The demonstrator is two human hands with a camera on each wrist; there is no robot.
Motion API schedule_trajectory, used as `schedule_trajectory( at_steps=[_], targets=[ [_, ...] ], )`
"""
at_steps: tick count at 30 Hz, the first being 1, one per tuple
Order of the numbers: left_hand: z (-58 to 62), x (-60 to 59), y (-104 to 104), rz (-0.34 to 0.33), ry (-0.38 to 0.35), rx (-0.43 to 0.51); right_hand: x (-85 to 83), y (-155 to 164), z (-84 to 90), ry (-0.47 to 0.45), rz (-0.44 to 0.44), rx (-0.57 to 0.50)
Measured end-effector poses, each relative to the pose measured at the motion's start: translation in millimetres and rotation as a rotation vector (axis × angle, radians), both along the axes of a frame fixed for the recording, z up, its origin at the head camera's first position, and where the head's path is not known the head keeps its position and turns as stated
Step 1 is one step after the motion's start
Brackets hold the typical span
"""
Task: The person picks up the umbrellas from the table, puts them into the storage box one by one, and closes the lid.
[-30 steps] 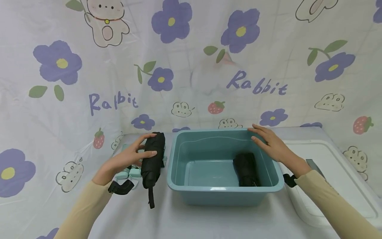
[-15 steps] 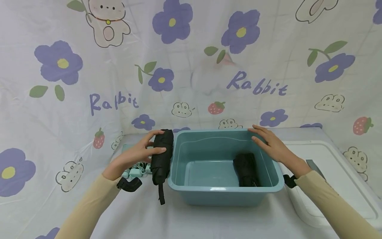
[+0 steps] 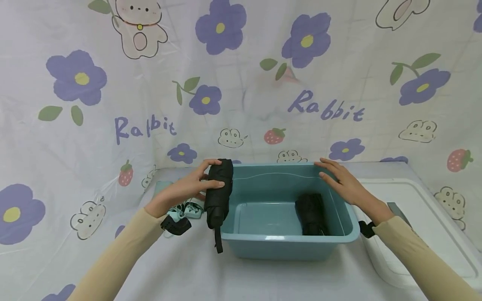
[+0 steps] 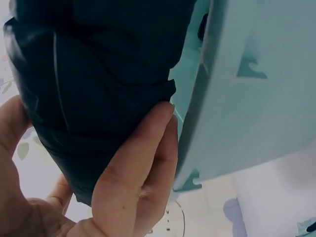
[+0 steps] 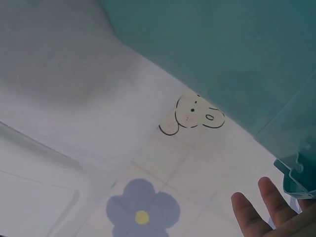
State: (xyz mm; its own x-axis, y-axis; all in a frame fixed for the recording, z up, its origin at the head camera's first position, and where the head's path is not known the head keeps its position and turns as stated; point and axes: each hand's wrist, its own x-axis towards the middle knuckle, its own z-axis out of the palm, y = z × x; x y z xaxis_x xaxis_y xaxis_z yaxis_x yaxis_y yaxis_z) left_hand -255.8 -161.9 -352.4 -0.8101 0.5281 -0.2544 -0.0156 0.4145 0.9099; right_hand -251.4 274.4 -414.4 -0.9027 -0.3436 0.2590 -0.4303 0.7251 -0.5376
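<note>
My left hand (image 3: pixel 188 189) wraps thumb and fingers around a folded black umbrella (image 3: pixel 218 192), holding it upright just at the left rim of the teal plastic tub (image 3: pixel 286 246), its strap dangling below. My right hand (image 3: pixel 344 184) rests with fingers straight and spread on the tub's far right rim, while a second black umbrella (image 3: pixel 311 213) lies inside on the tub's floor, toward the right wall.
</note>
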Motion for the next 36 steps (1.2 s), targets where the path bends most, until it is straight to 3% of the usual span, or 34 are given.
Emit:
schedule_trajectory(
  at_steps=[13,29,36],
  targets=[
    [7.7,-3.6,31,-0.062,-0.038,0.01,-1.3,0,2.0,-0.01,-0.001,0.001],
    [4.4,-16.6,77,-0.163,-0.106,-0.003,-0.5,1,-1.4,-0.028,0.001,-0.013],
    [2.6,-15.5,101,-0.18,-0.133,-0.003,-1.6,1,-2.0,-0.024,0.003,-0.024]
  ],
)
